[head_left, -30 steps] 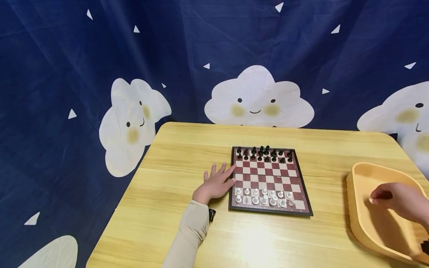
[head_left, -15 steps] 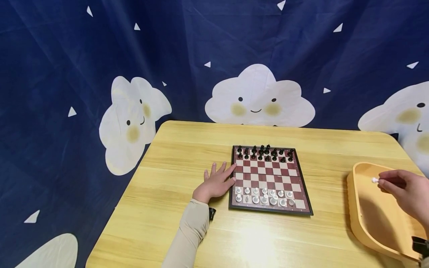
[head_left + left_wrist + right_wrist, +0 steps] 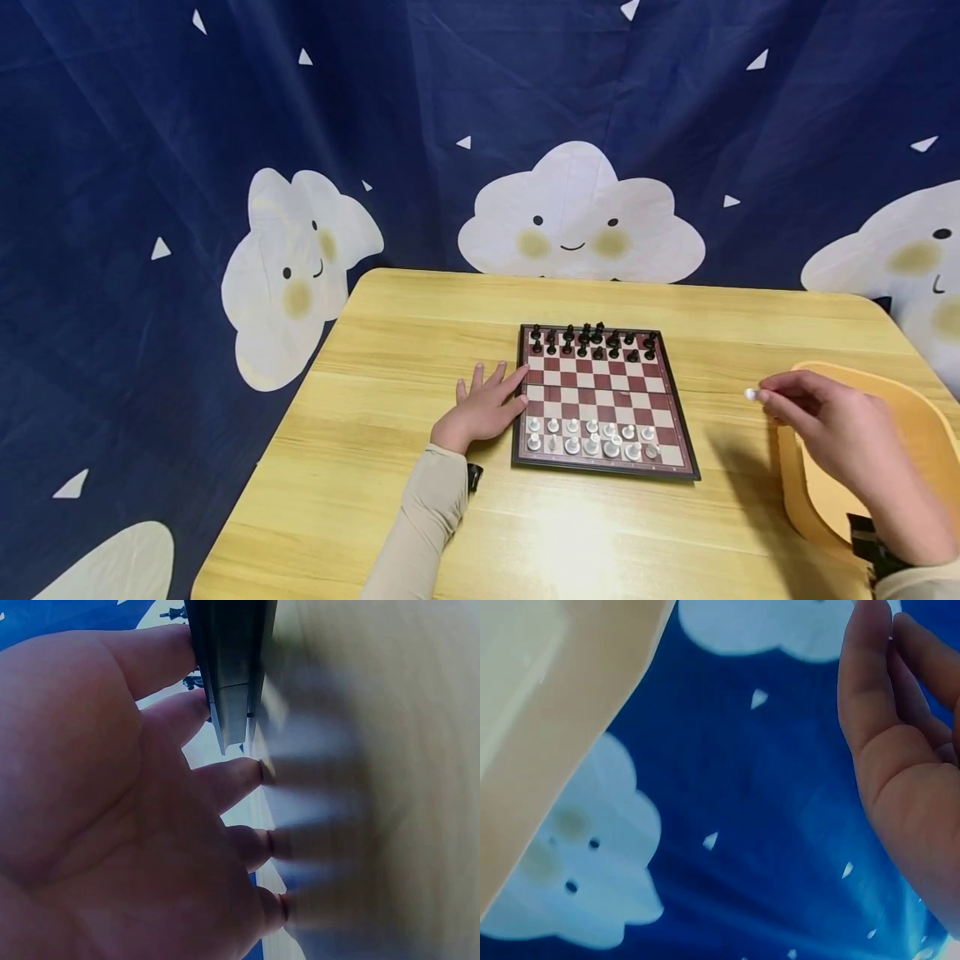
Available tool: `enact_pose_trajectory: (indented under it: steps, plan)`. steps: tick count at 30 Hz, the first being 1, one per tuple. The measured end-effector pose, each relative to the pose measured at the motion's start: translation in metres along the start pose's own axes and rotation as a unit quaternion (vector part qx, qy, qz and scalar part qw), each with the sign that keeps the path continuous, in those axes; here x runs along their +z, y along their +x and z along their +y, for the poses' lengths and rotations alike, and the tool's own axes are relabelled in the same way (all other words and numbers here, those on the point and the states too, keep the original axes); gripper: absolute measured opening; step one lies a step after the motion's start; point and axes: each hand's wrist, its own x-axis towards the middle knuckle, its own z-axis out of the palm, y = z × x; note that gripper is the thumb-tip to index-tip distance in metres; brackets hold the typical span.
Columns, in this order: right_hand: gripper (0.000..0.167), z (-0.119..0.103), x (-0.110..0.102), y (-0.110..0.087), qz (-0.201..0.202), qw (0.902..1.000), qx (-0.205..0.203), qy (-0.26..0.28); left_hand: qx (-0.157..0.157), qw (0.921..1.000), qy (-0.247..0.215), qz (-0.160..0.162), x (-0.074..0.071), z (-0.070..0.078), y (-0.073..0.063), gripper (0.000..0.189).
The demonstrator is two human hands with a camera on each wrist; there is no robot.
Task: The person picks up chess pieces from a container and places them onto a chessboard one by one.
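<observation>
A small white chess piece (image 3: 751,394) is pinched between the thumb and fingertips of my right hand (image 3: 843,429), raised left of the orange tub's near-left rim. Its exact kind is too small to tell. My left hand (image 3: 483,412) lies at the left edge of the chessboard (image 3: 600,398), fingers spread, thumb and index finger touching the frame. In the left wrist view, the other fingertips (image 3: 247,771) rest on the tabletop beside the board's dark side. Black chess pieces (image 3: 597,335) fill two rows at the far side. White chess pieces (image 3: 592,448) stand in two near rows.
The orange plastic tub (image 3: 795,492) stands at the right of the wooden table (image 3: 360,500), partly hidden by my right arm. Behind the table hangs a dark blue curtain (image 3: 420,100) printed with clouds.
My right hand has lifted the white chess piece out of the tub and carried it left, past the tub's rim. My left hand has stayed at the board.
</observation>
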Motion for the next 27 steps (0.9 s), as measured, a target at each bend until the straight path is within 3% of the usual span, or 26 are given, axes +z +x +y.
enact_pose_trajectory:
  steps: [4,10,19,27]
  plan:
    - [0.012,-0.011,0.015,0.0,-0.034,0.9987,-0.037,-0.004,0.001,1.0,0.003,0.0,0.0,-0.001,0.001,0.059]
    - [0.015,-0.025,0.023,0.0,-0.087,0.9944,-0.06,-0.003,0.0,1.0,0.005,-0.001,0.0,-0.001,0.001,0.059]
    - [0.013,-0.048,0.034,-0.004,-0.124,0.9912,-0.046,0.006,-0.001,1.0,-0.001,-0.001,-0.001,0.0,0.001,0.058]
    - [0.011,-0.049,0.057,-0.005,-0.148,0.9887,-0.023,-0.002,-0.003,1.0,0.0,-0.002,-0.001,0.001,0.0,0.058]
